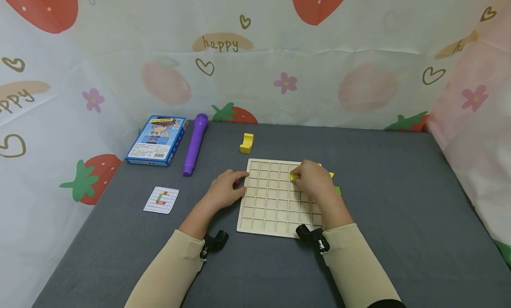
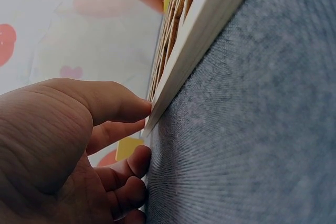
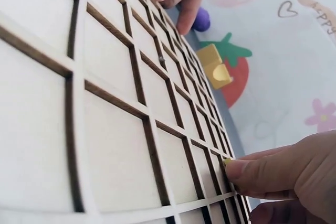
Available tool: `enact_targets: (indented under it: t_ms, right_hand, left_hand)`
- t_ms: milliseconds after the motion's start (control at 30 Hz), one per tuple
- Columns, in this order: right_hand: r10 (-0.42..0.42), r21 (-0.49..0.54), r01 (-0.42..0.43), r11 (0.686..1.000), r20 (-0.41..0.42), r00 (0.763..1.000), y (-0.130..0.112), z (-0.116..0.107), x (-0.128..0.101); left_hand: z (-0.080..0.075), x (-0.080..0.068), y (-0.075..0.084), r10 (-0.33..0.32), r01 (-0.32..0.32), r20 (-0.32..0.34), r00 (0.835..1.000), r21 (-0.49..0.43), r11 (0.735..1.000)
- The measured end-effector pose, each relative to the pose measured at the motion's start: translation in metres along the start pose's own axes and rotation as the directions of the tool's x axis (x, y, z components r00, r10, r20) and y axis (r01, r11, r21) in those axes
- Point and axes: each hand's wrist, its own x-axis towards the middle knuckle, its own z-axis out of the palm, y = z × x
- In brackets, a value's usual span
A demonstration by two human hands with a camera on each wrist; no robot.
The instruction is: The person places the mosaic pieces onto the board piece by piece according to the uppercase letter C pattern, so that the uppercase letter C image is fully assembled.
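In the head view, the left hand (image 1: 223, 190) rests against the left edge of the grid board (image 1: 271, 201), fingers loosely bent and touching the rim without closing round it. The right hand (image 1: 313, 179) lies over the board's far right corner, its grip pinched on a yellow block (image 1: 294, 176) just above the cells. A green piece (image 1: 337, 190) peeks out beside that wrist. Well apart on the counter (image 1: 399, 201) sit another yellow piece (image 1: 246, 143), a purple marker (image 1: 195, 144), a blue box (image 1: 156, 140) and a pattern card (image 1: 161, 200).

In the left wrist view, the fingertips (image 2: 139, 109) press the board's rim (image 2: 205, 40); nothing is clasped.

In the right wrist view, the fingers (image 3: 257, 174) hold the block's corner (image 3: 227, 161) at a cell near the edge; most of it is hidden.

The block could catch on a divider and tip, since it seems to sit close to the ridge. The board might slide if the left hand's light touch gives way.
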Motion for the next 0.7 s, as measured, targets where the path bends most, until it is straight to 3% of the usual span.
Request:
enact_targets:
  t_ms: [233, 700]
  right_hand:
    - [0.072, 0.005, -0.072, 0.997, -0.074, 0.995, -0.001, 0.004, 0.002]
    - [-0.005, -0.013, 0.005, 1.0, -0.041, 0.999, 0.001, 0.001, -0.01]
  left_hand:
    - [0.001, 0.001, -0.002, 0.002, -0.002, -0.002, 1.0, -0.003, 1.0]
    - [0.003, 0.001, -0.002, 0.003, -0.003, -0.001, 1.0, 0.003, 1.0]
